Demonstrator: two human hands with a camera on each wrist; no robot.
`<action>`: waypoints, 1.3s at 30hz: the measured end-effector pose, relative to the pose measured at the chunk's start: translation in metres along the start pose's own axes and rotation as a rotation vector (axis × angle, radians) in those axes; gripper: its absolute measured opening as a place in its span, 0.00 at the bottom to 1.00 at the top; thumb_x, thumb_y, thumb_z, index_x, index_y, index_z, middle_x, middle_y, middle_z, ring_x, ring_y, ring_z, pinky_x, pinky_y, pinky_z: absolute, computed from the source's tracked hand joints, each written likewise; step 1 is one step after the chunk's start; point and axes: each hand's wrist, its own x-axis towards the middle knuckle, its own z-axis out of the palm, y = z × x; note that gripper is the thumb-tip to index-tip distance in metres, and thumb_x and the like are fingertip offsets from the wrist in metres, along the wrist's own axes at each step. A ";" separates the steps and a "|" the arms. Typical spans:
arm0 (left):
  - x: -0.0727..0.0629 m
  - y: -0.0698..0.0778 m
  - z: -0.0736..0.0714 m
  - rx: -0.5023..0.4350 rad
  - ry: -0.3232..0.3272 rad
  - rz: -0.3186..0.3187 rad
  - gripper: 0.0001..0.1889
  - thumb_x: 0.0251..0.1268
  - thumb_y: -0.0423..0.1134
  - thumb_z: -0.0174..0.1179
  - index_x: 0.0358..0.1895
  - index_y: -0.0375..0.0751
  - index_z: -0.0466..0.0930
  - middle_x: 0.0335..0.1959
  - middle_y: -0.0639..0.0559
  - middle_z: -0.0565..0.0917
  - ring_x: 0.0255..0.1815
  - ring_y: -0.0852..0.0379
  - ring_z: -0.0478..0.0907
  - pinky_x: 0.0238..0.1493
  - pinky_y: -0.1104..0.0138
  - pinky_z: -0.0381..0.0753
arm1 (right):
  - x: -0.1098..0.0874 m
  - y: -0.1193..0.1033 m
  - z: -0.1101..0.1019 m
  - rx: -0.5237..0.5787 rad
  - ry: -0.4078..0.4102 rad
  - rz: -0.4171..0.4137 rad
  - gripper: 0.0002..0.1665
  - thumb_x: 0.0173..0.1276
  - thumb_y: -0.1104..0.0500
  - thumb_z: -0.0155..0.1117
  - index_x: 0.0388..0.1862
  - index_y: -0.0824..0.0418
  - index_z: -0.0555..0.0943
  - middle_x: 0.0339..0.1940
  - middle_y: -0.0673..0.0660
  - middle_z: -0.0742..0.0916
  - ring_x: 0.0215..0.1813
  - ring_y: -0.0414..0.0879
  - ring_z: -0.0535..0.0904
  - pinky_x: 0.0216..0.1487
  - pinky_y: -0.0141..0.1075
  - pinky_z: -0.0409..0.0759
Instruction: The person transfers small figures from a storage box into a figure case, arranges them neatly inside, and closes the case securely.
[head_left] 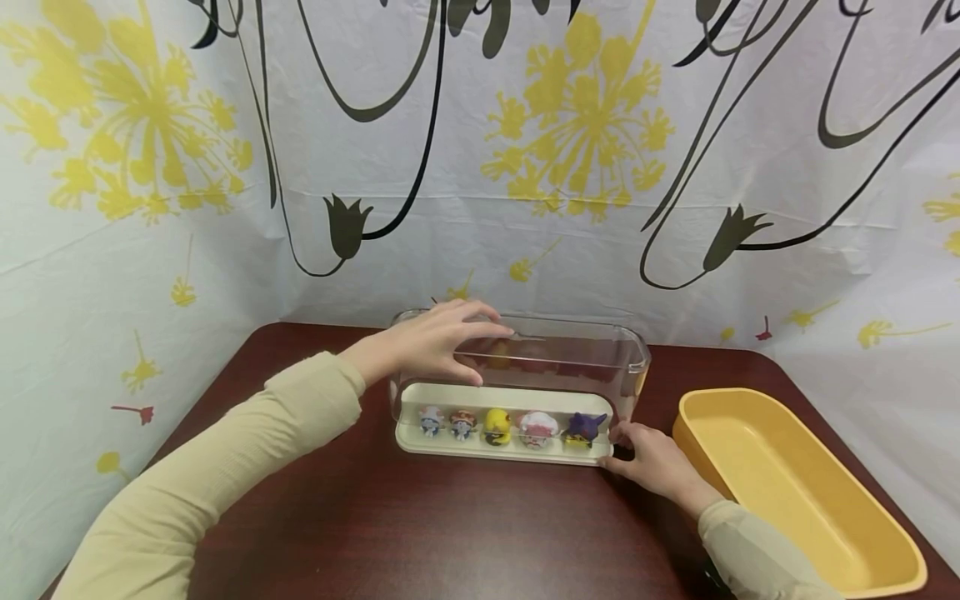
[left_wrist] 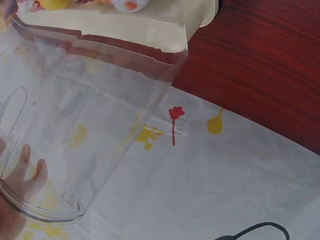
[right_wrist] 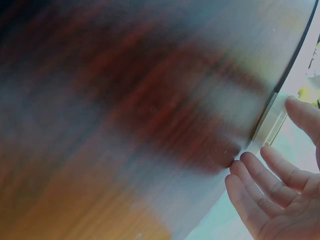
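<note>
A cream tray (head_left: pixel 510 458) lies on the table with a row of several small toy figures (head_left: pixel 497 427) on it, among them a yellow one and a purple one (head_left: pixel 583 428). A clear plastic box (head_left: pixel 570 362) stands at the tray's back, overlapping it in the head view, rim upward. My left hand (head_left: pixel 442 337) is over the box's left part, fingers spread; its fingers (left_wrist: pixel 22 167) show through the clear wall in the left wrist view. My right hand (head_left: pixel 656 458) holds the tray's right end between thumb (right_wrist: pixel 300 112) and fingers.
A deep yellow bin (head_left: pixel 802 492) stands to the right, close to my right forearm. The dark red table (head_left: pixel 450 525) ends at a white patterned curtain (head_left: pixel 465 167) at the back and sides.
</note>
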 end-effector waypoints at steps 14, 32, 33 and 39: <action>-0.003 -0.001 0.007 0.016 -0.012 -0.006 0.35 0.48 0.56 0.62 0.62 0.48 0.65 0.56 0.47 0.65 0.57 0.51 0.60 0.56 0.57 0.56 | -0.001 -0.001 -0.001 0.002 0.002 -0.004 0.20 0.46 0.48 0.70 0.32 0.59 0.77 0.30 0.51 0.81 0.34 0.46 0.77 0.36 0.43 0.73; -0.004 -0.003 0.017 0.043 -0.001 0.019 0.35 0.48 0.56 0.61 0.61 0.47 0.66 0.56 0.44 0.66 0.56 0.49 0.61 0.53 0.53 0.59 | 0.000 0.000 -0.001 -0.014 -0.003 -0.005 0.19 0.46 0.48 0.70 0.32 0.57 0.77 0.29 0.50 0.80 0.32 0.45 0.76 0.34 0.42 0.73; -0.004 -0.003 0.018 0.045 -0.005 0.015 0.35 0.48 0.56 0.61 0.61 0.47 0.66 0.56 0.45 0.65 0.56 0.49 0.61 0.53 0.53 0.59 | 0.000 0.000 -0.001 -0.016 -0.001 -0.009 0.19 0.46 0.48 0.70 0.32 0.58 0.77 0.29 0.50 0.80 0.32 0.45 0.76 0.34 0.42 0.73; -0.003 -0.001 0.022 0.054 -0.016 0.017 0.35 0.48 0.55 0.62 0.61 0.47 0.65 0.57 0.46 0.65 0.57 0.50 0.61 0.54 0.55 0.58 | -0.001 -0.001 -0.001 -0.017 0.009 -0.012 0.18 0.46 0.49 0.70 0.30 0.56 0.76 0.26 0.48 0.79 0.30 0.44 0.74 0.32 0.41 0.71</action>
